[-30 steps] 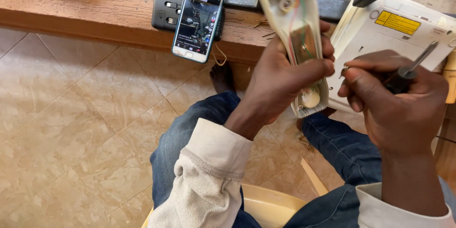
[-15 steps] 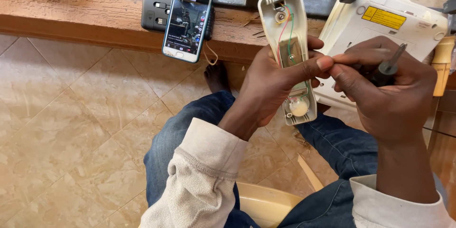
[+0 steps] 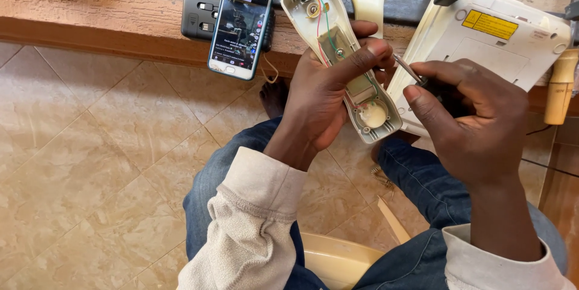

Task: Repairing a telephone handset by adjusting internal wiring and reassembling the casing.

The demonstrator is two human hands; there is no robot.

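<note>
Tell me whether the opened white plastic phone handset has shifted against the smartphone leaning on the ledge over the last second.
Yes. The opened white plastic phone handset in the left hand has moved left, closing much of its gap to the smartphone.

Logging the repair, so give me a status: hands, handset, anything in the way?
Left hand grips opened handset shell, wiring exposed. Right hand holds screwdriver, tip at the shell. Phone on the ledge, apart.

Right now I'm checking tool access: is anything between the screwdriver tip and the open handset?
The left hand wraps the open handset; its fingers cross the middle, right where the right hand's screwdriver points.
</note>
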